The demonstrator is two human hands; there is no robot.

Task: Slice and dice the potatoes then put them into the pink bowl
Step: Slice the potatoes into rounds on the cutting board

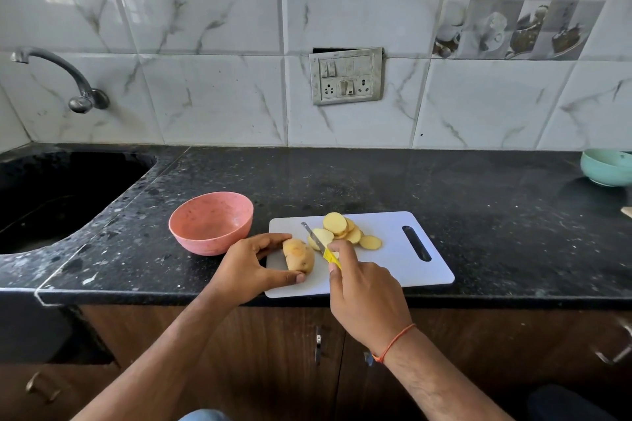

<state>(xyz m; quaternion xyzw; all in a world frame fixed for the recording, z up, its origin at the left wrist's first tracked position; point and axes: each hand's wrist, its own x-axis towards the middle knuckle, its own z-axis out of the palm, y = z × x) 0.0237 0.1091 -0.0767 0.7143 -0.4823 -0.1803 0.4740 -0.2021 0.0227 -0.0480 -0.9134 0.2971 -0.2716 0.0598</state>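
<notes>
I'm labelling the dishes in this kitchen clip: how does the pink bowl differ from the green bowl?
The pink bowl stands beside the cutting board, near the left hand; the green bowl sits far to the right, by the wall. The pink bowl shows whole and looks empty; the green bowl is cut off by the frame edge, its inside unclear. Both stand upright on the black counter.
</notes>
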